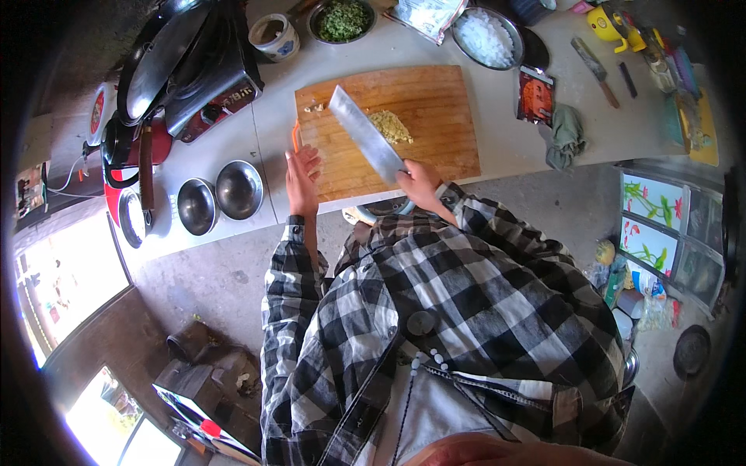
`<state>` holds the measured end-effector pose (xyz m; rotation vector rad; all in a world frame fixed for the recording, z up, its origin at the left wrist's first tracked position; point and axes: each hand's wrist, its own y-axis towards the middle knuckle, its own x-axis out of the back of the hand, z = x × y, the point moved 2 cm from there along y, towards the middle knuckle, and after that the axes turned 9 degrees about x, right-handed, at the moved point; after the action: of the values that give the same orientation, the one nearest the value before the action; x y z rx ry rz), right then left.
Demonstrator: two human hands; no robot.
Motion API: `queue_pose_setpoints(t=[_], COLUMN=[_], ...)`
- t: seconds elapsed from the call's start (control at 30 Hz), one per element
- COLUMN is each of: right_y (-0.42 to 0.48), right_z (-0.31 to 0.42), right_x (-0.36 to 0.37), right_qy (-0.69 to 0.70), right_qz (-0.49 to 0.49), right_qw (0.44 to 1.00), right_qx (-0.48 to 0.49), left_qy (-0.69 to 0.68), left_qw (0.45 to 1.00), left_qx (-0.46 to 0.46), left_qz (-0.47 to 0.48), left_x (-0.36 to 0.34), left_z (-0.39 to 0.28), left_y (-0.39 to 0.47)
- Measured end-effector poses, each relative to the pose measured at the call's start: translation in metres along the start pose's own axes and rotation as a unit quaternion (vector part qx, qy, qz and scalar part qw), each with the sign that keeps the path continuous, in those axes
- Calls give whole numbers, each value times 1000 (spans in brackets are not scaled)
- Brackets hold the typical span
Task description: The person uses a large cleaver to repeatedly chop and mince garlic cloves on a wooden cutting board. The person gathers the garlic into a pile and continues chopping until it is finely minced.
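My right hand [421, 183] grips a cleaver [366, 133] by its handle end, at the near right part of a wooden cutting board [437, 99]. The broad blade slants up and to the left over the board. Just right of the blade lies a small heap of minced yellowish food [391, 127], perhaps garlic or ginger. A few pale scraps [315, 108] sit near the board's far left corner. Beside the board's left edge is my left hand [303, 177], fingers apart and holding nothing. An orange loop handle [296, 135] shows just beyond its fingertips.
Two metal bowls [239, 189] stand left, near the table edge. A gas stove [215, 108] carries a wok [166, 64]. Along the back are a ceramic jar [282, 49], a bowl of chopped greens [342, 22] and a bowl of white food [486, 39]. A knife [593, 67] and cloth [565, 137] lie right.
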<state>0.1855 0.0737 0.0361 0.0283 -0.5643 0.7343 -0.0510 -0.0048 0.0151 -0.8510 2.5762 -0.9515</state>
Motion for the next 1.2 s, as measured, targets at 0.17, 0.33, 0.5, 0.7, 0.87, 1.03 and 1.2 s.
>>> queue_pose_setpoints(t=[0.17,0.33,0.5,0.7,0.87,1.03,1.2], right_y=[10,-2,-11,20,24,25,27], right_z=[-17,-50,-36,13,26,-1,11], right_x=[-28,-24,19,43,54,56,66], right_qy=[30,16,-50,-303,-366,-357,-327], right_qz=[78,43,59,223,245,217,219], right_qw=[995,995,995,925,893,904,918], right_qx=[-55,-84,-58,61,94,94,44], left_qy=[25,90,442,681,694,670,667], left_qw=[996,981,818,590,586,616,616], left_qx=[-73,-172,-365,-425,-398,-389,-398], left_qz=[-39,-21,-50,85,126,145,133], left_x=[-5,-2,-31,-50,-42,-50,-57], left_z=[-26,-30,-60,-74,-40,-34,-36], left_y=[3,26,9,5,42,48,52])
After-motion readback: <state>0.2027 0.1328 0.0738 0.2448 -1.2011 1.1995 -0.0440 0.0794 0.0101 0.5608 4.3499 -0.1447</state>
